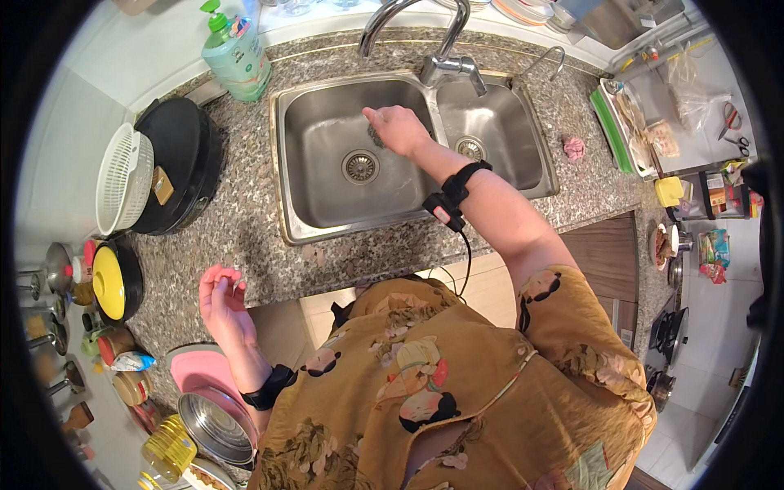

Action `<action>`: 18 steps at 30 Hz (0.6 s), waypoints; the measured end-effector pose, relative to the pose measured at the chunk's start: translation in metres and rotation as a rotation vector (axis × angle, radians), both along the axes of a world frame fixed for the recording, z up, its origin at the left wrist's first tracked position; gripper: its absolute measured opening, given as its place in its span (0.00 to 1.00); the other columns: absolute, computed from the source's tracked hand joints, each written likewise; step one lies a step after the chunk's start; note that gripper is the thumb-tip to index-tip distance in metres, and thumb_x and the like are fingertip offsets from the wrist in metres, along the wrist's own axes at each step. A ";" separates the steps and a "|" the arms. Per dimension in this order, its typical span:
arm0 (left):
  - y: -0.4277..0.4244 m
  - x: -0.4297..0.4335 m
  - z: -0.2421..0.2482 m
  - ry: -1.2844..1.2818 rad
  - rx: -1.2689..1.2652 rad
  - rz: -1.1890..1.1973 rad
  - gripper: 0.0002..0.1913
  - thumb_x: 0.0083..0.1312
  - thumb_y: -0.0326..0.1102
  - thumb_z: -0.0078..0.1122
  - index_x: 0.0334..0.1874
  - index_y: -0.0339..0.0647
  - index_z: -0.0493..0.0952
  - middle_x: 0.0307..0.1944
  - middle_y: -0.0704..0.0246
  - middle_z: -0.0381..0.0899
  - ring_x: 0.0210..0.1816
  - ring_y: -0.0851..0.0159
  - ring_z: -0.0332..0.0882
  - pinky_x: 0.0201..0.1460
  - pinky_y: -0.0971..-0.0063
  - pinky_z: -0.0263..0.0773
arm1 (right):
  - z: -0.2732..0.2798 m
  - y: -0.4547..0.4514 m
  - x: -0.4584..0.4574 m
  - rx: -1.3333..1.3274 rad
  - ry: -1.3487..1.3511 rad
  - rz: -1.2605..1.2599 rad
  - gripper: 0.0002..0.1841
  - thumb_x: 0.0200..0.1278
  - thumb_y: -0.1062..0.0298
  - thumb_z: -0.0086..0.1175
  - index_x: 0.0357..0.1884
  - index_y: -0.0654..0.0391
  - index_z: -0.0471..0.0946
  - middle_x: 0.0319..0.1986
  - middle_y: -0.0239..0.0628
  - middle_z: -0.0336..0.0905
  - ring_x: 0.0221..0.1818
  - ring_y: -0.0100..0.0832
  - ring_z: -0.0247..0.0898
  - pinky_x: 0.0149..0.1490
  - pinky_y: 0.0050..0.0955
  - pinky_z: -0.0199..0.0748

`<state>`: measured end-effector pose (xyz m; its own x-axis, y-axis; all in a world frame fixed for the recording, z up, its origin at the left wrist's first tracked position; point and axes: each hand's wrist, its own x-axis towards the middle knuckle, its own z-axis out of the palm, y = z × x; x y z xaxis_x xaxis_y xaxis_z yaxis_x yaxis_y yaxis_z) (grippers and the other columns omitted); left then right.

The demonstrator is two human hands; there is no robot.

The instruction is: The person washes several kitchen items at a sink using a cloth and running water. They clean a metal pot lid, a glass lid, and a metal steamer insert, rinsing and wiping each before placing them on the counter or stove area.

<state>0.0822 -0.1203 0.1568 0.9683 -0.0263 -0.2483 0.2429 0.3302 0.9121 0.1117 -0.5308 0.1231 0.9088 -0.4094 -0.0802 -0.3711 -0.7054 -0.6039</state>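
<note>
Over the left basin of the stainless steel double sink (318, 223), my right hand (401, 131) grips a grey scrubber (375, 136), perhaps steel wool, mostly covered by the palm and fingers. The drain strainer (360, 166) lies below it, uncovered. My left hand (226, 312) is raised near the counter's front edge, palm up with fingers loosely curled and nothing in them. The chrome faucet (438, 67) rises behind the basins, and no water stream is visible.
Left of the sink are a green soap pump bottle (239, 64), a black pan (184, 165) and a white colander (125, 177). A yellow lid (110, 282) and oil bottle (168, 447) stand nearer. A pink crumpled cloth (574, 148) lies right, before a white tray (631, 128).
</note>
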 end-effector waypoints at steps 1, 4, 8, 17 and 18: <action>0.005 -0.001 -0.002 -0.013 -0.009 -0.011 0.11 0.68 0.25 0.47 0.50 0.38 0.74 0.41 0.67 0.80 0.41 0.69 0.77 0.44 0.77 0.72 | 0.001 0.003 0.002 -0.015 0.016 0.017 0.29 0.73 0.45 0.39 0.35 0.63 0.80 0.36 0.56 0.80 0.46 0.60 0.72 0.52 0.47 0.70; 0.015 -0.002 -0.006 -0.001 -0.014 0.010 0.11 0.68 0.25 0.47 0.50 0.38 0.74 0.41 0.67 0.79 0.41 0.70 0.77 0.44 0.77 0.72 | 0.004 0.010 0.007 -0.061 0.047 0.022 0.28 0.73 0.44 0.38 0.37 0.59 0.82 0.38 0.54 0.80 0.47 0.57 0.74 0.54 0.47 0.72; 0.020 -0.003 -0.009 0.007 -0.012 0.041 0.10 0.68 0.25 0.48 0.50 0.38 0.74 0.40 0.68 0.79 0.41 0.70 0.77 0.44 0.77 0.72 | 0.001 -0.002 0.021 -0.139 -0.095 0.005 0.29 0.72 0.43 0.37 0.36 0.59 0.82 0.37 0.53 0.81 0.44 0.56 0.75 0.53 0.48 0.73; 0.023 -0.024 -0.015 0.042 0.127 0.142 0.09 0.68 0.27 0.50 0.49 0.42 0.75 0.38 0.71 0.78 0.41 0.71 0.76 0.43 0.79 0.70 | -0.144 -0.088 0.064 -0.646 0.640 0.572 0.15 0.64 0.70 0.45 0.45 0.57 0.83 0.54 0.44 0.77 0.53 0.45 0.75 0.56 0.41 0.74; 0.022 -0.031 -0.013 0.067 0.196 0.169 0.09 0.68 0.27 0.50 0.49 0.42 0.75 0.38 0.71 0.78 0.41 0.71 0.76 0.43 0.79 0.69 | -0.161 -0.088 0.070 -0.542 0.640 0.498 0.16 0.64 0.69 0.46 0.49 0.58 0.81 0.60 0.44 0.70 0.56 0.46 0.73 0.58 0.42 0.73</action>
